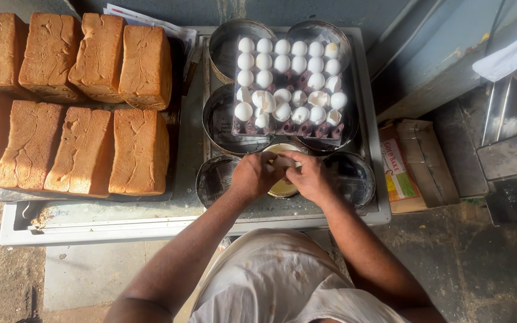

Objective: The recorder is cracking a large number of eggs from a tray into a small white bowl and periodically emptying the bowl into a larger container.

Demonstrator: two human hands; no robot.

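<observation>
My left hand (255, 175) and my right hand (313, 176) meet over a small round tin (283, 189) with pale yellow liquid inside. Both hold a white egg (283, 161) between the fingertips, right above the tin. Just beyond the hands stands a dark egg tray (288, 127) with several whole white eggs (264, 61) in its far rows and several broken empty shells (264, 100) in its near rows. The tray rests across round metal tins.
Several brown bread loaves (85, 104) fill the left of the white worktop (91, 227). Round metal baking tins (218, 119) lie under and around the tray. A cardboard box (403, 167) sits on the floor at right, by metal equipment (513, 149).
</observation>
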